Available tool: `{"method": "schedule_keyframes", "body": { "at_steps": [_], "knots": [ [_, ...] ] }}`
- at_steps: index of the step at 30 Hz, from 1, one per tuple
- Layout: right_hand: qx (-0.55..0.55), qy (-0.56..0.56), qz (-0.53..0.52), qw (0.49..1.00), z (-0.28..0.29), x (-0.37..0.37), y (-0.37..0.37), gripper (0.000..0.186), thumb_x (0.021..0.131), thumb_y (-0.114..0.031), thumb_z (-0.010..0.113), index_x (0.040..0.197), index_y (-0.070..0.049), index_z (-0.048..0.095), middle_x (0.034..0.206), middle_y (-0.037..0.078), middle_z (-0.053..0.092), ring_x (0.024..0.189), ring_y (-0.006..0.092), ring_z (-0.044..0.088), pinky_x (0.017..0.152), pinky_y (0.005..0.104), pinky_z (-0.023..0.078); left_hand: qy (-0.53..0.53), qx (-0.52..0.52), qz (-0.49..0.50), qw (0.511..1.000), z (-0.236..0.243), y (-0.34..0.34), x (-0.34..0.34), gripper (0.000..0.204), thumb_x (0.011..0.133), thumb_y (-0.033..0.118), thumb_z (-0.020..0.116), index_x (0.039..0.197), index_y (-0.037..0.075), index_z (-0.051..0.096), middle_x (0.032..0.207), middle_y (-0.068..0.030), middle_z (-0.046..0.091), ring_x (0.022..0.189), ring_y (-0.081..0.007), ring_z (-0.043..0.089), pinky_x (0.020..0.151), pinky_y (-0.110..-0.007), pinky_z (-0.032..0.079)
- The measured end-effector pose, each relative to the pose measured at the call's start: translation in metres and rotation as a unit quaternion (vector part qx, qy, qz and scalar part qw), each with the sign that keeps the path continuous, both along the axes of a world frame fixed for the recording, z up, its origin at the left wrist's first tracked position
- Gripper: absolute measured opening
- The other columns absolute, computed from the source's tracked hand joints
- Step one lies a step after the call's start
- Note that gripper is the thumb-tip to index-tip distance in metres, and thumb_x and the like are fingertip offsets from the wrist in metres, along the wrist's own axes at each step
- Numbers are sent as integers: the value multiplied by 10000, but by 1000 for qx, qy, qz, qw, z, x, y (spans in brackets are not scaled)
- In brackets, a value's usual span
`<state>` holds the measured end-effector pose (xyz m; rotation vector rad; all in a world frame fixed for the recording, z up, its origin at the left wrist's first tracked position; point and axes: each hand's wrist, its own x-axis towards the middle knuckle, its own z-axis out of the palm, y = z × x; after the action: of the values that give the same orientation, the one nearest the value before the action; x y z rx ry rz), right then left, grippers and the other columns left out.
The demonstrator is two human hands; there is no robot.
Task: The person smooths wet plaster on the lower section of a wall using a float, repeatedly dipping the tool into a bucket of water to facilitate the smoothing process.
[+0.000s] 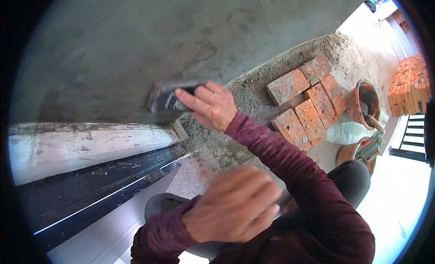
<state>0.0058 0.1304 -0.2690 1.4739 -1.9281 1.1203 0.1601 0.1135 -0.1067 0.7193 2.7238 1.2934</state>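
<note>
My right hand (210, 105) is closed around the grip of a dark plastering float (158, 97). The float lies against the grey plastered wall (122, 51), low down, a little above the white ledge (90, 144). Slightly blurred, my left hand (235, 205) hangs in front of my body, back of the hand up. Its fingers are curled in and hide the palm, so I cannot see whether anything is in them. It appears apart from the wall and the float.
Several mortar-stained red bricks (310, 100) lie at the wall's foot. Beyond them stand a bucket (364, 103) and a second container (346, 153) with tools. A brick stack (410, 85) rises at far right. A black rail (104, 178) runs below the ledge.
</note>
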Motion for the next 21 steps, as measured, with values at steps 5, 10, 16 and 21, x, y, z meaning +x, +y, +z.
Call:
{"method": "schedule_keyframes", "body": {
  "at_steps": [5,10,16,21],
  "knots": [
    [-131,-55,-103,985,15,-8,8,742,564,-24,742,1287,-67,578,834,70,539,696,275,520,612,397,465,-147,-188,-91,967,-75,23,76,171,739,163,659,859,58,597,843,-113,613,849,-284,602,745,-421,470],
    [4,33,0,999,5,4,-15,717,585,-52,734,1282,-112,580,813,48,515,716,258,517,625,392,478,-179,-191,-101,960,-78,48,72,195,708,141,668,866,35,625,834,-147,629,837,-317,605,747,-428,476],
    [-117,-53,-110,986,5,1,13,709,559,-27,726,1252,-130,616,786,41,534,696,264,530,643,396,480,-158,-214,-127,955,-71,76,75,163,637,125,704,748,16,657,774,-152,633,812,-322,606,741,-446,495],
    [-36,2,-59,998,9,-8,-4,710,562,-39,725,1257,-130,614,782,40,516,715,248,527,611,404,468,-171,-295,-217,915,-78,95,66,137,616,172,717,652,53,662,773,-135,660,733,-278,618,708,-425,508]
  ]
}}
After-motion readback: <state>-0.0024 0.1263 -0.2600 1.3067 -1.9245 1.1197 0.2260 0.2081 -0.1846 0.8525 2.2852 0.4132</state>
